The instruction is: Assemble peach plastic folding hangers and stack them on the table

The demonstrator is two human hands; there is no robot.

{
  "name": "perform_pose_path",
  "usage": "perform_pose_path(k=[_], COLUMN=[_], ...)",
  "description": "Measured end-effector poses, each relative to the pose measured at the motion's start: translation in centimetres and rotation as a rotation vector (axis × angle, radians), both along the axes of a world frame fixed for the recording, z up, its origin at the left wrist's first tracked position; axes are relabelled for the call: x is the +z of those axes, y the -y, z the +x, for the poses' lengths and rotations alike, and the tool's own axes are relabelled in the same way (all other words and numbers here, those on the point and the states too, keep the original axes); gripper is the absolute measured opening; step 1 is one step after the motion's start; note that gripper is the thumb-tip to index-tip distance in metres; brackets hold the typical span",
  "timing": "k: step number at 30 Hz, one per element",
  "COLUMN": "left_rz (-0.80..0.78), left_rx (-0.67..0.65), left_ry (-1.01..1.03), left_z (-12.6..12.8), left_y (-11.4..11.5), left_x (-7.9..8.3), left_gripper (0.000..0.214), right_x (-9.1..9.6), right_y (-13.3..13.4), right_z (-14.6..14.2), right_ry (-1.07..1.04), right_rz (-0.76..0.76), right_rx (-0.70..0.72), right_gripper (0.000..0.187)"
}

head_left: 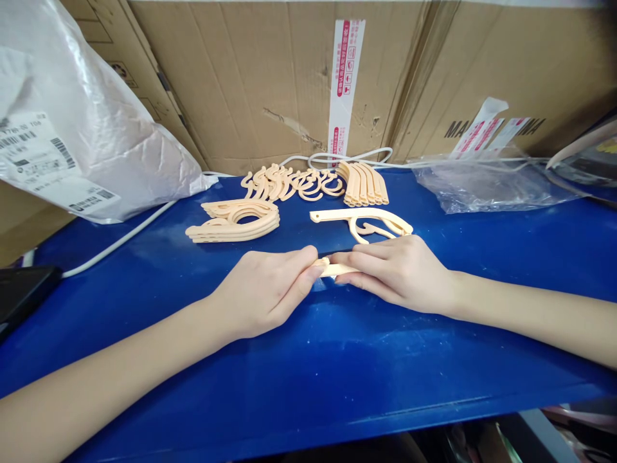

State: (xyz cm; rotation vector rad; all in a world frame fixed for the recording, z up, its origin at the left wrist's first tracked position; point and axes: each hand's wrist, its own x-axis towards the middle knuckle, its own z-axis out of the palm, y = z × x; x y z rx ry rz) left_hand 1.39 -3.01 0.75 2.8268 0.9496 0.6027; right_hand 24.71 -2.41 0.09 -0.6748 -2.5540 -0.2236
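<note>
Over the middle of the blue table, my left hand point(270, 283) pinches one end of a cream plastic hanger arm point(336, 270) between thumb and fingers. My right hand point(400, 270) grips the same piece from the other side; its fingers cover much of the piece. Just beyond my right hand lies another hanger arm point(347, 214), with curved hook pieces point(369, 229) beside it. Folded hangers point(236, 222) are stacked beyond my left hand. Farther back are a row of loose hanger hooks point(274, 182) and a bunch of hanger arms point(364, 184).
Large cardboard boxes point(270, 77) stand along the back of the blue table point(308, 386). A white plastic parcel point(96, 122) leans at the left, near a black device point(29, 292) and a white cable point(123, 241). Clear plastic bags point(491, 186) lie at the back right.
</note>
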Motion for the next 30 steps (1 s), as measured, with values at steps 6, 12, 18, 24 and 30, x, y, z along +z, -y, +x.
perform_pose_path(k=[6, 12, 18, 24, 30], left_rz=[0.018, 0.02, 0.119, 0.09, 0.029], left_rx=[-0.011, 0.001, 0.097, 0.028, 0.021], left_ry=[-0.034, -0.038, 0.031, 0.02, 0.024], left_z=[-0.07, -0.16, 0.08, 0.1, 0.11], left_y=[-0.13, 0.02, 0.42, 0.34, 0.28], left_x=[-0.2, -0.26, -0.33, -0.19, -0.01], left_gripper=[0.024, 0.024, 0.025, 0.029, 0.031], right_x=[-0.05, -0.04, -0.09, -0.1, -0.05], right_y=[0.01, 0.12, -0.03, -0.02, 0.05], right_z=[-0.03, -0.14, 0.01, 0.04, -0.01], right_ry=[-0.002, -0.005, -0.024, -0.023, -0.031], right_rz=[0.058, 0.062, -0.028, 0.005, 0.072], right_rx=[0.016, -0.001, -0.011, 0.012, 0.004], right_gripper=[0.03, 0.029, 0.028, 0.029, 0.029])
